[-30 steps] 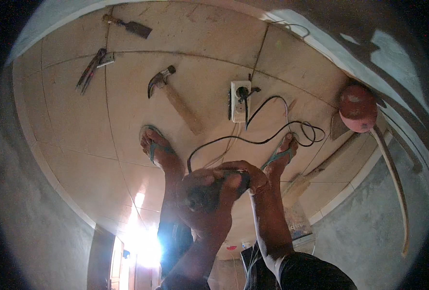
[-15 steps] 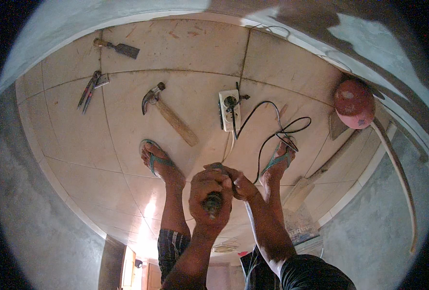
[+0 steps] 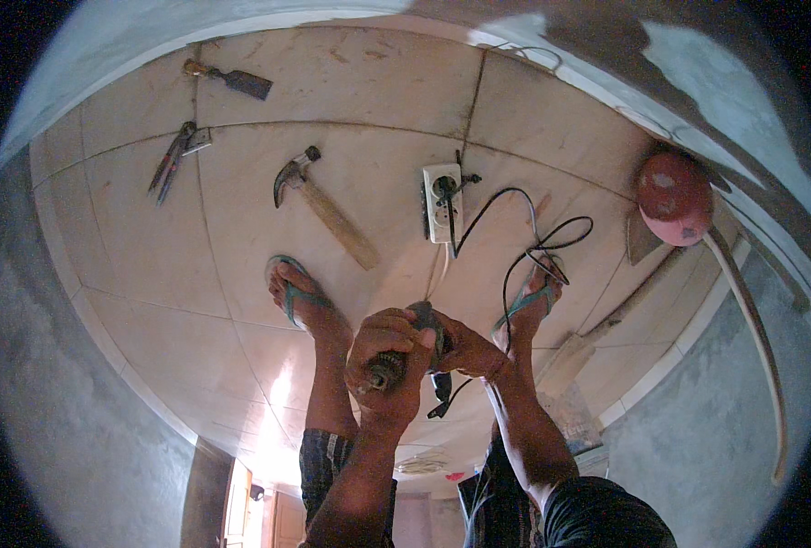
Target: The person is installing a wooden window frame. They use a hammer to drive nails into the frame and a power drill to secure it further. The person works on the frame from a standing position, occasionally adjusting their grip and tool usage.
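Both hands are closed around a power drill [image 3: 385, 371], held low in front of me between my shins. My left hand [image 3: 398, 395] wraps the drill near its dark chuck, which points toward me and to the left. My right hand [image 3: 466, 349] grips the drill's body from the right side; the palm side of its fingers is hidden. A black handle end and cord show below my right hand. The black cord [image 3: 515, 192] loops over my right foot to a white power strip [image 3: 441, 205] on the floor, where a plug sits in it.
A claw hammer [image 3: 332, 215] lies ahead of my left foot. Further left are pliers [image 3: 173, 160] beside a small metal plate, and a chisel [image 3: 232, 80]. A reddish round container [image 3: 674, 198] with a long pale handle [image 3: 748, 320] stands by the right wall.
The drill has turned in my hands, so its chuck now points further left and its body shows more. Its handle end and cord have come into view below my right hand.
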`<act>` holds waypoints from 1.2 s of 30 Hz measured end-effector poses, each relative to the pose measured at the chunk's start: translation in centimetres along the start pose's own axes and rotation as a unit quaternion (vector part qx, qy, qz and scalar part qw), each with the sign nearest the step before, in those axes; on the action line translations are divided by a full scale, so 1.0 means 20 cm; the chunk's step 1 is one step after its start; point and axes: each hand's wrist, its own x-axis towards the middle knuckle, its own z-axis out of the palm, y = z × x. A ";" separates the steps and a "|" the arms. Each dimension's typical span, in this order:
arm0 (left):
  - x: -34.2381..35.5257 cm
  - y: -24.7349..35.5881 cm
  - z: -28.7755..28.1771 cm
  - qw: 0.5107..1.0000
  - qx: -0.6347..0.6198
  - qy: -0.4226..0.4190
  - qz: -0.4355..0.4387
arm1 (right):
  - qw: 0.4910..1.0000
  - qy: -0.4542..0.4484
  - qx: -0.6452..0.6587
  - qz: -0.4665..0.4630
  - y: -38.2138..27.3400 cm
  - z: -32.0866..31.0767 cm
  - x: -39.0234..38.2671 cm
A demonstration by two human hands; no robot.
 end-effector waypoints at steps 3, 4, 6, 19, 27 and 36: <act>0.00 -0.04 -0.06 1.000 -0.006 -0.013 -0.007 | 0.994 -0.003 -0.106 -0.002 0.00 0.02 -0.02; 0.00 -0.04 -0.06 1.000 -0.011 0.001 -0.007 | 0.994 -0.002 -0.108 -0.008 0.02 0.01 -0.01; 0.02 -0.06 -0.08 0.999 -0.015 0.033 -0.010 | 0.994 -0.004 -0.106 -0.014 0.07 -0.03 0.03; 0.04 -0.07 -0.15 0.998 0.004 0.051 0.035 | 0.992 -0.040 -0.118 0.013 0.02 0.04 0.10; 0.04 -0.08 -0.14 0.998 -0.003 0.060 0.027 | 0.991 -0.045 -0.125 0.023 0.02 0.05 0.11; 0.05 -0.11 -0.18 0.999 0.037 0.034 0.008 | 0.992 -0.018 -0.125 0.007 0.07 0.09 0.14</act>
